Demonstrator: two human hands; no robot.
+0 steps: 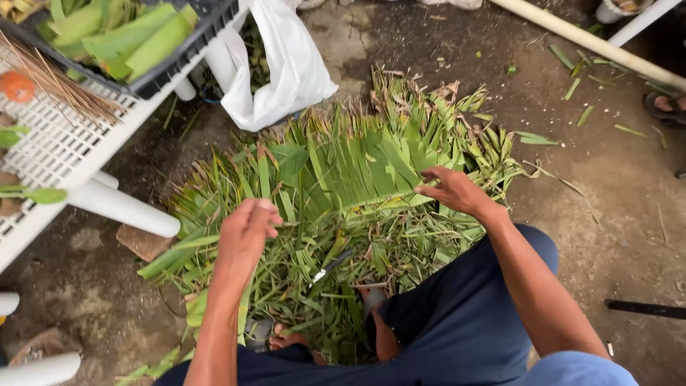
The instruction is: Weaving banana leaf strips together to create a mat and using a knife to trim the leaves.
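Note:
A broad heap of cut green leaf strips (336, 179) covers the dirt ground in front of me. My right hand (454, 190) reaches over its right side and pinches the end of a long pale-green leaf strip (379, 198) that runs leftward. My left hand (244, 234) hovers above the left of the heap with its fingers curled closed, and I see nothing in it. A small knife (330, 266) with a dark handle lies on the strips between my hands. My sandalled feet (275, 336) rest at the heap's near edge.
At left stands a white lattice rack (64, 143) on white pipe legs, carrying a black crate (179, 61) of folded green leaves and a bundle of thin brown sticks (57, 82). A white plastic bag (286, 68) hangs beside it. Another person's sandalled foot (664, 107) is at right.

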